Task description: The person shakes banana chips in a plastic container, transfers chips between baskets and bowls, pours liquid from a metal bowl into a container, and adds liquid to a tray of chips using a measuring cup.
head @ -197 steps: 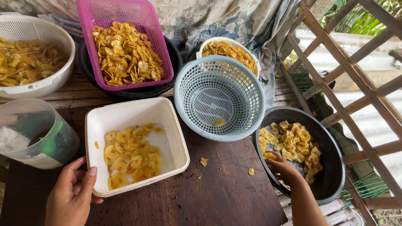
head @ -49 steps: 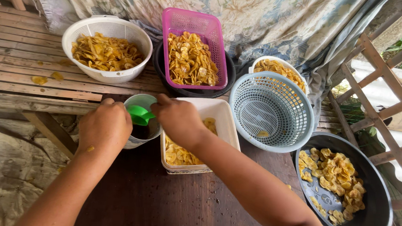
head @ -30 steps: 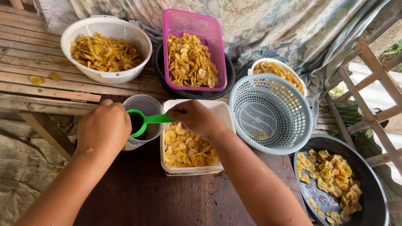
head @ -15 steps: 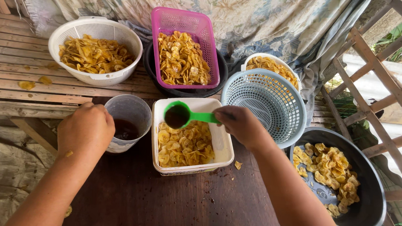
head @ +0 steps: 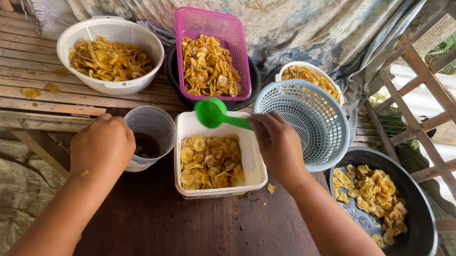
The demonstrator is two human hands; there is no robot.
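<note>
Right hand [head: 279, 147] fingers grasp the green scoop [head: 219, 115], handle axis horizontal, bowl directly over the white tub of banana chips [head: 213, 161] at frame centre. Left hand [head: 103, 144] grips the plastic cup [head: 148, 133].

Small round plastic scoop [head: 211, 113]: bright green throughout. Square plastic tub [head: 218, 160]: white, filled with pale yellow sliced chips. Clear plastic cup [head: 149, 137]: dark brown liquid inside. Rectangular slotted basket [head: 211, 59]: pink. Round perforated colander [head: 110, 53]: white. Round slotted basket [head: 303, 120]: grey-blue. Round basin [head: 387, 208]: black. Draped cloth [head: 256, 11]: faded floral print. Wooden tabletop [head: 200, 232]: dark brown.
</note>
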